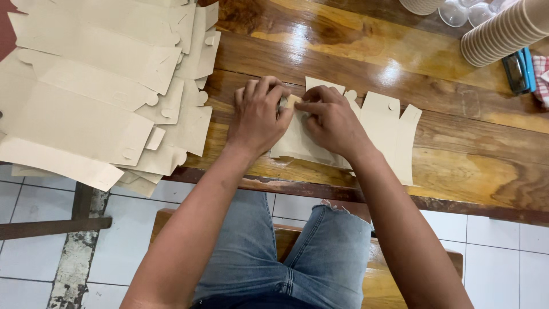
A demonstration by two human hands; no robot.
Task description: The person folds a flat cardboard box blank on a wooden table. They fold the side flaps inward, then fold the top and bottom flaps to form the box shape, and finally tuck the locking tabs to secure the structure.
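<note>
Both hands work on one flat cardboard box blank [382, 129], a pale brown die-cut sheet that lies on the wooden surface [469, 171] near its front edge, directly in front of the person. The left hand [258, 117] has its fingers curled down and presses on the left end of the blank, and the right hand [331, 121] pinches a small flap of the same sheet between thumb and forefinger, just beside the left hand, so the two hands almost touch. Most of the blank lies to the right of the hands; its long axis runs about left to right along the surface edge, and its tabs with small round notches point away from the person. The right hand is the nearer one to this free part. To the left, well apart from the hands, lies a loose pile of flat box blanks [97, 86] of the same colour, overlapping each other and hanging partly over the edge of the surface. At the far right corner there is a lying stack of ribbed paper cups [503, 31], beige in colour, and near it some clear plastic cups [466, 11]. Just below the paper cups lies a blue stapler [519, 70], beside a red and white checked cloth [541, 77] at the picture border.
</note>
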